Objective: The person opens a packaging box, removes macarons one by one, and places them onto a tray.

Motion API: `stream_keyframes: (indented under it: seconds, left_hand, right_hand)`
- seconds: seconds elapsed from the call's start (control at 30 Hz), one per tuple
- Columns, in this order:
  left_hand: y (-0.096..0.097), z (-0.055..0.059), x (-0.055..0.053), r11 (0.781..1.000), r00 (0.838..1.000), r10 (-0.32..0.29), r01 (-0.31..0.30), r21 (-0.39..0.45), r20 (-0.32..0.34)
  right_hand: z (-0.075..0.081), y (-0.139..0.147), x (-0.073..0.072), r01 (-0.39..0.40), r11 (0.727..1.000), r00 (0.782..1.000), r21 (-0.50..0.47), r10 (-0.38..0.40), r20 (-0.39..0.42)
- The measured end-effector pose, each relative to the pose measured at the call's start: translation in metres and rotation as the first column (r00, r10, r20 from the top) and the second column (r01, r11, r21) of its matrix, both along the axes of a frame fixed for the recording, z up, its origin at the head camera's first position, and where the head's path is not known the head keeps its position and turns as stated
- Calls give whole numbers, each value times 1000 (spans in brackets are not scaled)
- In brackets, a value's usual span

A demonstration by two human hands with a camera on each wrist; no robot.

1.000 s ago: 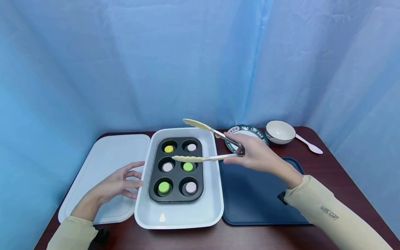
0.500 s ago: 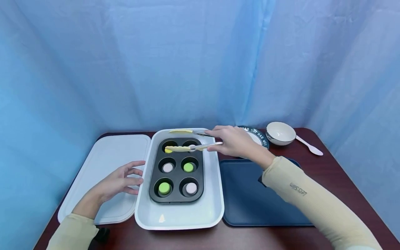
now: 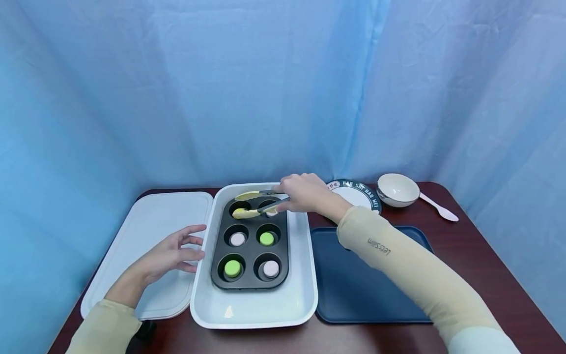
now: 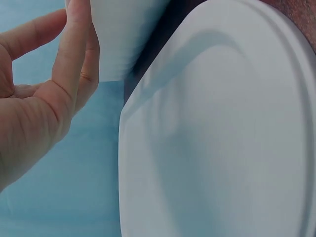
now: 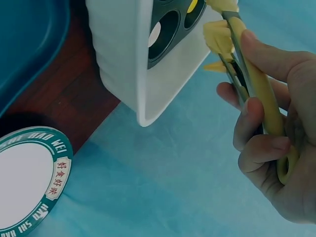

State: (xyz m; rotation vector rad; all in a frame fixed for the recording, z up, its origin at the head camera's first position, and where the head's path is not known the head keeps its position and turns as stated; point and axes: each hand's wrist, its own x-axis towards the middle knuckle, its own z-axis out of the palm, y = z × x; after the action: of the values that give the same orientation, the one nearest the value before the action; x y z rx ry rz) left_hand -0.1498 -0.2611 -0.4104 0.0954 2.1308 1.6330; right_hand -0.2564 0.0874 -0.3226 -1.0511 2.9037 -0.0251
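My right hand (image 3: 305, 192) grips a pair of tongs (image 5: 262, 86) with pale yellow tips. The tips are spread over the far left cup of a dark muffin tin (image 3: 252, 251), one on each side of a yellow round piece (image 5: 192, 6) in that cup. Other cups hold green pieces (image 3: 232, 268) and pale pink pieces (image 3: 271, 269); the far right one is partly covered by the tongs. The tin lies inside a white deep tray (image 3: 252, 314). With relaxed fingers, my left hand (image 3: 170, 253) is at the tray's left wall.
A white lid-like board (image 3: 163, 211) lies to the left, under my left hand. To the right are a navy tray (image 3: 367, 290), a green-rimmed plate (image 3: 353, 196), a white bowl (image 3: 398, 190) and a white spoon (image 3: 442, 210). A blue curtain (image 3: 283, 88) hangs behind the table.
My right hand has moved left with the tongs, from above the tin's right side down to the far left cup. The tongs' arms have come closer together. My left hand has stayed put.
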Motion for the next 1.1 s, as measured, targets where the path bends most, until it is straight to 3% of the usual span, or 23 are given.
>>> stream_keyframes:
  seconds: [0.6, 0.9, 1.1]
  left_hand:
    - [11, 3, 3, 998, 999, 45, -46, -50, -20]
    - [12, 5, 2, 998, 999, 45, -46, -43, -29]
    - [12, 5, 2, 998, 999, 45, -45, -37, -23]
  right_hand:
    - [30, -38, -13, -27, 973, 996, 230, 5, 94]
    - [32, -46, -13, -9, 959, 996, 282, -17, 92]
    - [23, -43, -13, -2, 964, 998, 264, -15, 61]
